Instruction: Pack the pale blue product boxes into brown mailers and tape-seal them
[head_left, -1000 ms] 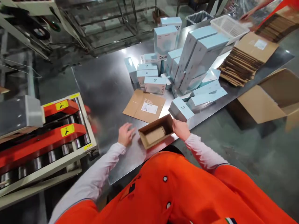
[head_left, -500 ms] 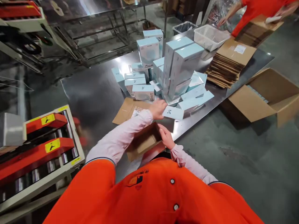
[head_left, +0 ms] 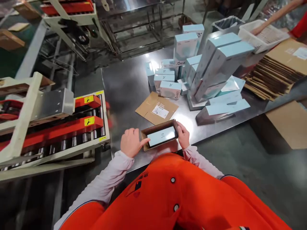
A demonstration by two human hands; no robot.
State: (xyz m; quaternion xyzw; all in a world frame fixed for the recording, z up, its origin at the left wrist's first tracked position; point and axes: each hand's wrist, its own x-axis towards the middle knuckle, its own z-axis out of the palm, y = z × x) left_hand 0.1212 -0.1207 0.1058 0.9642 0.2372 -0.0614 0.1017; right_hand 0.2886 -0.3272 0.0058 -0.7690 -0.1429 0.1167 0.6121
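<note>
In front of me on the metal table sits an open cardboard box (head_left: 158,147), with a light blue product box (head_left: 161,136) lying inside it, logo side up. My right hand (head_left: 183,135) grips the cardboard box by its right end. At the left end is my left hand (head_left: 131,142), its thumb stretched over the rim to the near left corner of the product box and its other fingers outside. Just beyond lies a flat piece of cardboard (head_left: 146,107) with a white label (head_left: 160,111).
Several light blue boxes stand stacked (head_left: 187,48) and lie (head_left: 227,108) on the metal table (head_left: 120,86). At right are flattened cartons (head_left: 275,73), a large open carton (head_left: 287,124) and a white basket (head_left: 254,35) with another person's arm over it. A roller conveyor (head_left: 96,127) stands left.
The product box has gone from my left hand into the cardboard box. My left hand has moved to that box's left end. My view has turned left.
</note>
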